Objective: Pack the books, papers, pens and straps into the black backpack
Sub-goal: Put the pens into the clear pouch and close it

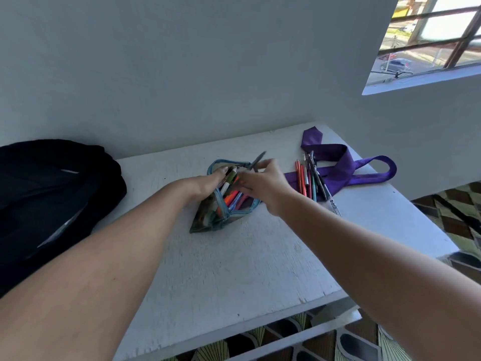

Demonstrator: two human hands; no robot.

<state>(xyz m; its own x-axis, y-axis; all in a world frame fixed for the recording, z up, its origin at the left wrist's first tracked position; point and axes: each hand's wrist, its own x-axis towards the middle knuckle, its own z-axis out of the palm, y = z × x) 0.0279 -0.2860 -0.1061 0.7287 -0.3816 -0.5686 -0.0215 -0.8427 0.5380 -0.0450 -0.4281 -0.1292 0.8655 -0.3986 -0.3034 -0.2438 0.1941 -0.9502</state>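
My right hand [263, 183] pinches a grey pen [256, 160] between thumb and fingertips, its far end tilted up and away so the near end can slide down into the pencil case [223, 199]. My left hand [208, 182] has its fingers curled over the case's left lip, pulling the blue-edged mouth wide, which is why the pouch stands open rather than lying flat. Inside, orange, pink, blue and white pens already lie side by side, so this one should go in along their length to avoid jamming.

Just to the right of my right hand, a loose bunch of pens [311, 179] waits on the white desk [234, 256], lying partly across the purple straps [346, 165], which sprawl toward the desk's far right corner. I judge those pens go into the case next, then the straps.

The black backpack [52, 194] sits slumped at the desk's left end against the wall, well apart from the case. I see no books or papers on the desk.
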